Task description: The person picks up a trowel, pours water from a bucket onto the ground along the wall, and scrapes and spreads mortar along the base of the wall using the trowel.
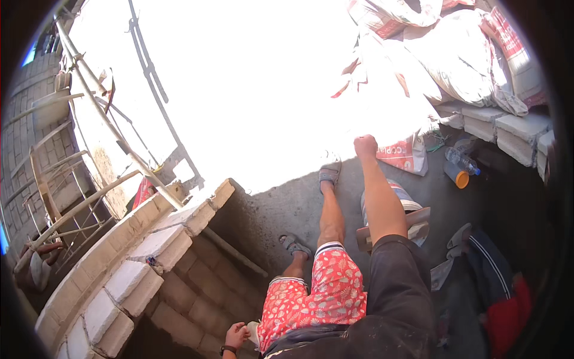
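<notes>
your right hand (365, 145) reaches well out in front of you, its fingers curled together into a fist; nothing shows in it, though the glare and the angle could hide something small. just beside it, to the right, a red-and-white sack (412, 157) lies on the floor (281, 206), where shade meets strong sunlight. your left hand (237, 335) is low by your hip, fingers partly bent, next to a pale item (254, 335); you can't tell from here whether it is gripped or merely close by.

the step in hand looks like a reach with the right arm towards the sack, with no clear contact made. if so, the next move calls for parting those fingers and settling them on the sack's near edge, while minding the clear bottle (460, 159) and the orange-capped container (457, 175) to its right. the heaped sacks (454, 57) lie farther off.
</notes>
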The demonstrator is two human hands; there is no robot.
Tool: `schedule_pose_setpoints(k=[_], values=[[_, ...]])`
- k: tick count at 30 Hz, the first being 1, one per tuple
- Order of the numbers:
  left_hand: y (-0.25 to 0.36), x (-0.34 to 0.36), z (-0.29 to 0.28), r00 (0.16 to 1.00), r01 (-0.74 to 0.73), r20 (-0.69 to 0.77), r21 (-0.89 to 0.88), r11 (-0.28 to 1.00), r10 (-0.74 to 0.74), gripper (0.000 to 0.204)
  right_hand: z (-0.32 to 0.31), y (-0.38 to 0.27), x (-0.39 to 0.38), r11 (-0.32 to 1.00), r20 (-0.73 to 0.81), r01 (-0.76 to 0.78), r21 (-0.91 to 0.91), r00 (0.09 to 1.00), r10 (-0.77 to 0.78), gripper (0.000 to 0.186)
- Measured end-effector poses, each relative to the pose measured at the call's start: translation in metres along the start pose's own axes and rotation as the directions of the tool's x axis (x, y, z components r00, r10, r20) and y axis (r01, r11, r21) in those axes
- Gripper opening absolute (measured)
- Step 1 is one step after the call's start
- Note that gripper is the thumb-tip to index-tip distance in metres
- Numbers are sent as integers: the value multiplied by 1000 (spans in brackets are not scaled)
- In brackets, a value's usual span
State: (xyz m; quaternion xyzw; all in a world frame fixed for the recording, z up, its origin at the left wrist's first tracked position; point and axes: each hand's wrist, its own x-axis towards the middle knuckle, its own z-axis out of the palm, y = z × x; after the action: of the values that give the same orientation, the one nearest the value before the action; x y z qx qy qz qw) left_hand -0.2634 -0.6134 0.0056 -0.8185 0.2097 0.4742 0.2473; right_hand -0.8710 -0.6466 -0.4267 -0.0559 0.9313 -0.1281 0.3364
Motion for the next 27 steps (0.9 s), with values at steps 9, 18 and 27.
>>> schedule_pose_setpoints(k=[9,18,27], values=[[5,-28,-3,695,660,-5,-392,641,-719,38,98,-56,246,999,-218,-51,4,975,51,37],[23,-45,24,816,520,-146,-234,821,-559,20,113,-10,269,907,10,-214,363,974,226,18],[-72,-18,30,971,166,-87,-427,889,-223,18,-120,-66,110,561,248,-96,822,948,-201,13]])
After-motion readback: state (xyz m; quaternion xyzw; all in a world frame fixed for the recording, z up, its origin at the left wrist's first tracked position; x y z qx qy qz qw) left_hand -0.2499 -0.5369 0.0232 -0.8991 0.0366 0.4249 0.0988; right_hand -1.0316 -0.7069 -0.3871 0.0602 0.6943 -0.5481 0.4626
